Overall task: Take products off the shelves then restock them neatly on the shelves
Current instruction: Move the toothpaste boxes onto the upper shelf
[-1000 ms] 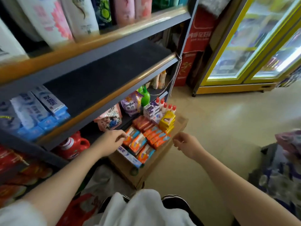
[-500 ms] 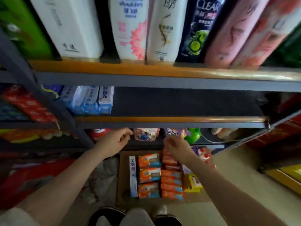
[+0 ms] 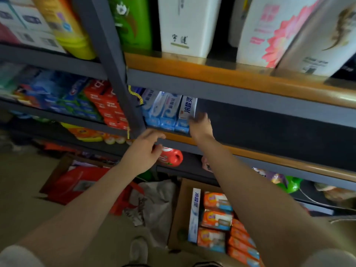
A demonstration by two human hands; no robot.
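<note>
The left hand point(image 3: 143, 151) hangs loosely open and empty, below and left of the toothpaste boxes point(image 3: 169, 110). These blue-and-white cartons stand in a row on the middle shelf point(image 3: 269, 130). The right hand point(image 3: 200, 124) touches the rightmost box; its grip is blurred.

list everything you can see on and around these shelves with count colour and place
toothpaste boxes: about four, blue-white, middle shelf left end
shampoo bottles: several, white, pink, green, top shelf
red boxes: stack, left bay
detergent jug: one, red, lower shelf
cardboard box: one, brown, floor
orange packs: many, in the box
long toothpaste box: one, white-blue, in the box
left hand: empty, by shelf edge
right hand: blurred, at the toothpaste boxes
</note>
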